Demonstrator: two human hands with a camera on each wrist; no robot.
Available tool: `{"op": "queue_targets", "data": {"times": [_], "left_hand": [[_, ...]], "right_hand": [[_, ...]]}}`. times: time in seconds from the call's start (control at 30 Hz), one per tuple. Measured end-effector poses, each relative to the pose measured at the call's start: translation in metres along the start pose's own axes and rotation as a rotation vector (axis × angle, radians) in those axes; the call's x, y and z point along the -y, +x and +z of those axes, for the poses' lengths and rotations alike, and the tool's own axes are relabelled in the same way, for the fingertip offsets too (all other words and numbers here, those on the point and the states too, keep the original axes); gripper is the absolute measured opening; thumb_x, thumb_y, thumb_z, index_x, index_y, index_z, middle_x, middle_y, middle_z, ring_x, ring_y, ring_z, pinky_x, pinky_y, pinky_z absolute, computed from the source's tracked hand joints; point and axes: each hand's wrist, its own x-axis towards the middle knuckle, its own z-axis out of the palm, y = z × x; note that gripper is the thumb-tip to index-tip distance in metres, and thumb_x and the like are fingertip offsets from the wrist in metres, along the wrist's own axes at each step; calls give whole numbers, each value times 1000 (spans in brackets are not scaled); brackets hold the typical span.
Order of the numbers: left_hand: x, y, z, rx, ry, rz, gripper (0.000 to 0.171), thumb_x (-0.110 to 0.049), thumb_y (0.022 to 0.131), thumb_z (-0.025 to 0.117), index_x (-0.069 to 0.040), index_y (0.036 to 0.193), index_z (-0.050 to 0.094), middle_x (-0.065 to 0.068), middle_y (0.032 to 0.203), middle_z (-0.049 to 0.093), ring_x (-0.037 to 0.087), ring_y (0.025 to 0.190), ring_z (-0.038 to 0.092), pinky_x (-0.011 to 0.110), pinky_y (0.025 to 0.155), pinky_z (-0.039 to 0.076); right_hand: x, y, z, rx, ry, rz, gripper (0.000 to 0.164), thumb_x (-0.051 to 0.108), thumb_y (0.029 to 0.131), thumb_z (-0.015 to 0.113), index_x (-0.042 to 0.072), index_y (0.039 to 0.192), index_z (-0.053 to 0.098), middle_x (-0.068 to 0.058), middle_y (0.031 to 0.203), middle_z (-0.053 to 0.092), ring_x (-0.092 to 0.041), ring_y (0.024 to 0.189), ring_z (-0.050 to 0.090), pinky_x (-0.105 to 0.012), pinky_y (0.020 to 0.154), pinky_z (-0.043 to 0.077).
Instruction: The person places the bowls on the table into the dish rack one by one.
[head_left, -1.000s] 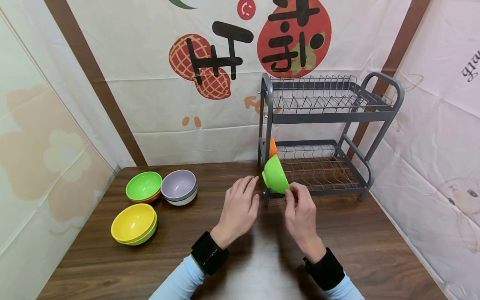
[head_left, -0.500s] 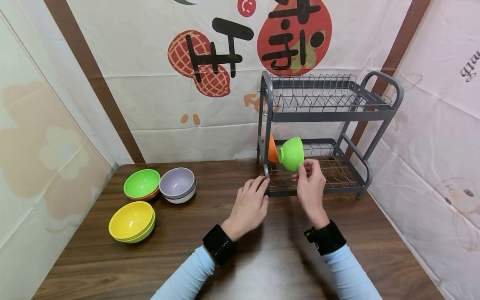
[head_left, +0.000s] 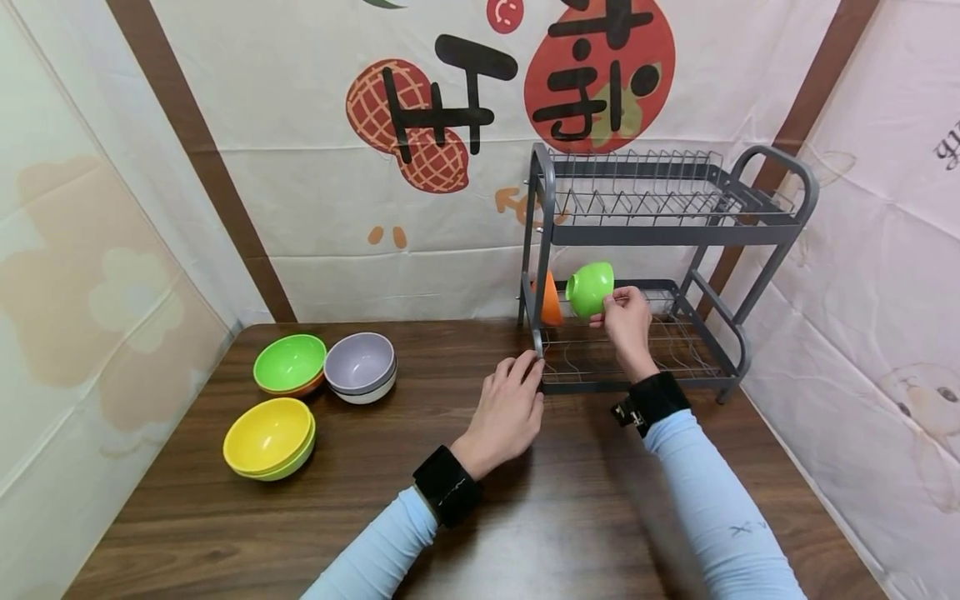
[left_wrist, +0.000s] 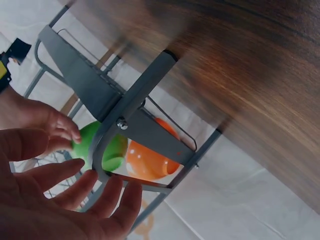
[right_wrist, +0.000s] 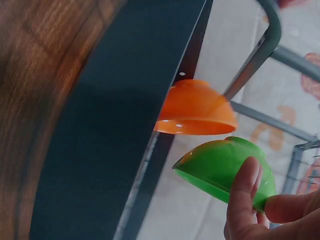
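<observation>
My right hand (head_left: 628, 327) pinches a green bowl (head_left: 590, 289) by its rim, over the lower tier of the grey dish rack (head_left: 637, 386). The bowl is tipped on its side, its base toward the left. Just left of it an orange bowl (head_left: 552, 300) stands on edge at the rack's left end, partly behind the frame post. In the right wrist view thumb and fingers hold the green bowl (right_wrist: 225, 170) close beside the orange bowl (right_wrist: 197, 107). With fingers extended, my left hand (head_left: 506, 410) touches the rack's front left post and holds nothing.
On the table's left stand nested bowls: a green bowl (head_left: 289, 363) on an orange one, a grey bowl (head_left: 360, 363) on a white one, and a yellow bowl (head_left: 267, 435) on a light green one. The rack's upper tier (head_left: 675, 235) overhangs the right hand's work.
My right hand has carried the green bowl from the rack's front left corner back into the lower tier, near the orange bowl. My left hand has moved right to the rack's post.
</observation>
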Motion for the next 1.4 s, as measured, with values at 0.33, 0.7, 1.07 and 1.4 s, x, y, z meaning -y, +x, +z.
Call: {"op": "queue_targets", "data": {"times": [0.33, 0.7, 1.07, 1.4], "left_hand": [[1, -2, 3, 6, 36, 8, 46, -18, 107, 58, -4, 151, 55, 11, 161, 40, 37, 138, 42, 54, 99, 47], [4, -1, 2, -4, 66, 33, 46, -18, 107, 58, -5, 151, 55, 10, 161, 39, 37, 137, 42, 53, 97, 47], [6, -2, 4, -1, 63, 30, 45, -17, 107, 57, -6, 151, 55, 9, 162, 38, 35, 139, 40, 53, 97, 46], [6, 1, 5, 5, 76, 30, 45, -18, 108, 56, -6, 151, 55, 10, 161, 38, 35, 140, 39, 53, 100, 46]], "right_hand": [[-13, 26, 8, 48, -32, 129, 21, 5, 108, 50, -10, 123, 51, -26, 113, 61, -26, 75, 75, -31, 68, 62], [-15, 31, 8, 130, -149, 119, 24, 8, 110, 47, -8, 127, 49, -28, 119, 61, -26, 78, 73, -24, 63, 59], [-20, 36, 9, 158, -257, 113, 23, 8, 109, 47, -8, 126, 50, -24, 113, 58, -28, 79, 73, -34, 73, 61], [-23, 39, 10, 144, -431, 26, 16, 6, 107, 53, -5, 116, 55, -25, 103, 66, -18, 66, 69, -33, 64, 59]]}}
